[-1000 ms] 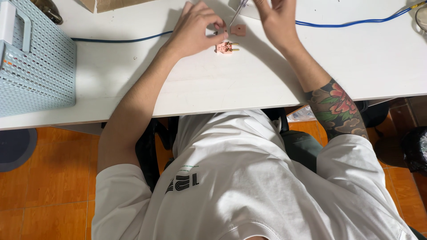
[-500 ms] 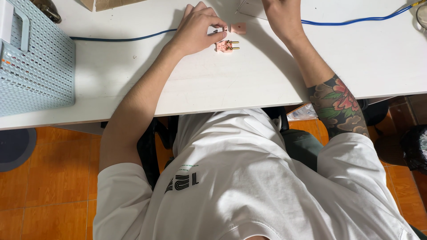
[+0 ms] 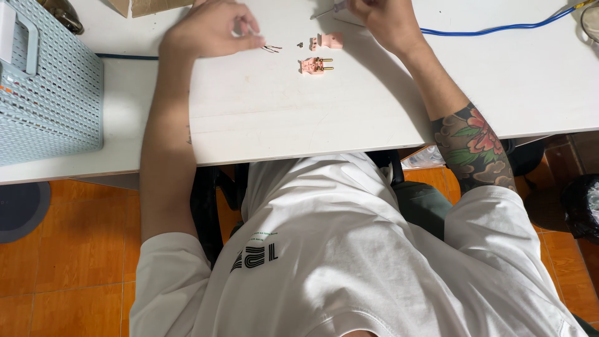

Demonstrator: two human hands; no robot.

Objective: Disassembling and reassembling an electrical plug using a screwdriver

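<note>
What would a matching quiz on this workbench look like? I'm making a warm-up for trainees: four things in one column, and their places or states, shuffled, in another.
Things:
1. pink plug half with brass pins
2. blue cable
3. perforated pale blue basket
4. bared wire ends

Places or states:
A. at the left edge of the white table
B. sticking out from the left hand
C. lying free on the table between the two hands
D. running from beside the right hand toward the right edge of the table

Pairs: 1-C, 2-D, 3-A, 4-B
</note>
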